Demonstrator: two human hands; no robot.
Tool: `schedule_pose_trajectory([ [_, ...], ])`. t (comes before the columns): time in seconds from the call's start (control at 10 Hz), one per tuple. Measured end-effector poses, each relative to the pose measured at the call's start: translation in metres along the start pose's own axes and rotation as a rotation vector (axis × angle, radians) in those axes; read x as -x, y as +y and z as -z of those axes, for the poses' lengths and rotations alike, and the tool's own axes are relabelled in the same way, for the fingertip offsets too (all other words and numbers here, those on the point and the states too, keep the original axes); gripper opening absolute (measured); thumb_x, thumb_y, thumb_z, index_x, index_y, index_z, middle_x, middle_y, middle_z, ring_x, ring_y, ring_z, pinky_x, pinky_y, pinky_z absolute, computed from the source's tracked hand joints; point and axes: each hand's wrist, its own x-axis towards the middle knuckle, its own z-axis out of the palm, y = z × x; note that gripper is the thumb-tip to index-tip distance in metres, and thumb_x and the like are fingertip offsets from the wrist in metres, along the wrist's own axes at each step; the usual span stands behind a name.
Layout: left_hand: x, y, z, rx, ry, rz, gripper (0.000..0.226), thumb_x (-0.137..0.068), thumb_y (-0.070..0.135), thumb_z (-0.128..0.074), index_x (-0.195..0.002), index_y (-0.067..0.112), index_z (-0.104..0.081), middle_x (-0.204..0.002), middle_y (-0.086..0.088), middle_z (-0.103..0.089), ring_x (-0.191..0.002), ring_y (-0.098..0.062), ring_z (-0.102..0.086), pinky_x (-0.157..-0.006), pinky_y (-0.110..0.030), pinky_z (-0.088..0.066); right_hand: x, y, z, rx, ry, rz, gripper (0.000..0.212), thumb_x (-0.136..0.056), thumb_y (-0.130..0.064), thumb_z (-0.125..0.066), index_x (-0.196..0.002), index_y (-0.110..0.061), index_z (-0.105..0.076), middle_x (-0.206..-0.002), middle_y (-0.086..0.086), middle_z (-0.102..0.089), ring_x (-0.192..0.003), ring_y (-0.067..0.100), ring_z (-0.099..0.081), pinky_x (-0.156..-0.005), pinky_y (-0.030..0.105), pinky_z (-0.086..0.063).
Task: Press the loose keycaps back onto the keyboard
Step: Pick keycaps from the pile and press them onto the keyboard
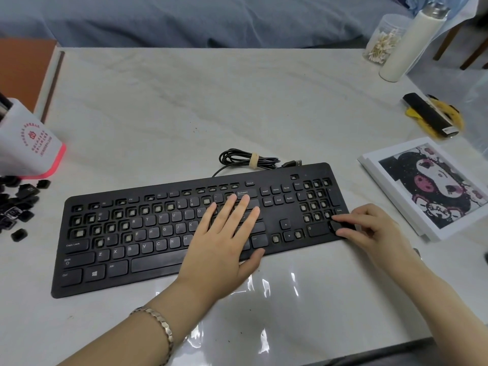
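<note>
Pale marble tabletop [184, 101] carries the black keyboard [158, 262] lengthwise left to right, left hand [224, 241] spread flat on its main block, right hand [369, 228] pinching 1 keycap [336, 225] at the numpad's near-right corner, spare keycaps [18, 204] heaped far left, nearer the left hand.

Pale marbled table [184, 101], glossy clear film [264, 299] over its near part. At far right, tall white bottle [412, 43] with metal cap, just beside a clear jar [383, 40] of cotton swabs. Nearer, black bar [430, 114] lying across a yellow thing [451, 112]. Nearer again, white-framed cartoon picture [433, 186], flat at the right edge. At far left, white cup [29, 143] with red print and pink base. Beyond the table, blue cloth [184, 19]; orange board [23, 67] upper left; wooden chair legs [449, 46] upper right
</note>
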Motion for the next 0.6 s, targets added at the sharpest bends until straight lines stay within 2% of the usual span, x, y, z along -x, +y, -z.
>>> schedule_pose_trajectory([
  [0.1, 0.0000, -0.0001, -0.0001, -0.007, -0.005, -0.001, 0.061, -0.087, 0.049, -0.035, -0.136, 0.014, -0.044, -0.145, -0.009, -0.041, -0.135, -0.026, -0.036, -0.107, -0.046, -0.024, 0.0030, 0.0003, -0.0034, -0.038, 0.020, -0.011, 0.037, -0.075, -0.010, -0.071, -0.102, -0.034, -0.063, -0.077, -0.006, -0.048, -0.068, 0.000, -0.046, -0.066, 0.003, -0.033],
  [0.2, 0.0004, -0.0004, 0.0000, -0.015, -0.010, -0.004, 0.061, -0.088, 0.049, -0.034, -0.137, 0.014, -0.044, -0.145, -0.009, -0.040, -0.135, -0.026, -0.036, -0.107, -0.046, -0.024, 0.0065, -0.0002, -0.0071, -0.095, 0.051, -0.009, 0.034, -0.076, -0.010, -0.070, -0.089, -0.041, -0.067, -0.077, -0.005, -0.050, -0.067, -0.002, -0.046, -0.066, 0.004, -0.033],
  [0.3, 0.0004, -0.0004, 0.0000, -0.013, -0.015, -0.001, 0.062, -0.088, 0.050, -0.033, -0.137, 0.014, -0.044, -0.145, -0.009, -0.040, -0.135, -0.025, -0.034, -0.107, -0.045, -0.023, 0.0074, 0.0001, -0.0088, -0.131, 0.078, 0.006, 0.054, -0.075, -0.009, -0.070, -0.077, -0.063, -0.061, -0.078, -0.003, -0.053, -0.069, 0.001, -0.048, -0.067, 0.005, -0.034],
  [0.4, 0.0006, -0.0004, -0.0002, -0.010, -0.020, -0.001, 0.062, -0.088, 0.050, -0.034, -0.137, 0.014, -0.044, -0.145, -0.009, -0.040, -0.135, -0.025, -0.034, -0.107, -0.046, -0.024, 0.0067, 0.0007, -0.0085, -0.153, 0.072, 0.010, 0.061, -0.075, -0.007, -0.070, -0.077, -0.067, -0.058, -0.079, -0.002, -0.053, -0.070, 0.001, -0.049, -0.068, 0.005, -0.035],
  [0.6, 0.0006, -0.0003, 0.0002, -0.009, -0.021, -0.002, 0.061, -0.087, 0.050, -0.034, -0.137, 0.014, -0.044, -0.145, -0.009, -0.039, -0.135, -0.025, -0.035, -0.107, -0.045, -0.023, 0.0036, 0.0037, -0.0091, -0.132, 0.049, 0.023, 0.061, -0.075, -0.008, -0.070, -0.077, -0.068, -0.057, -0.079, -0.004, -0.051, -0.069, -0.001, -0.047, -0.066, 0.005, -0.034],
])
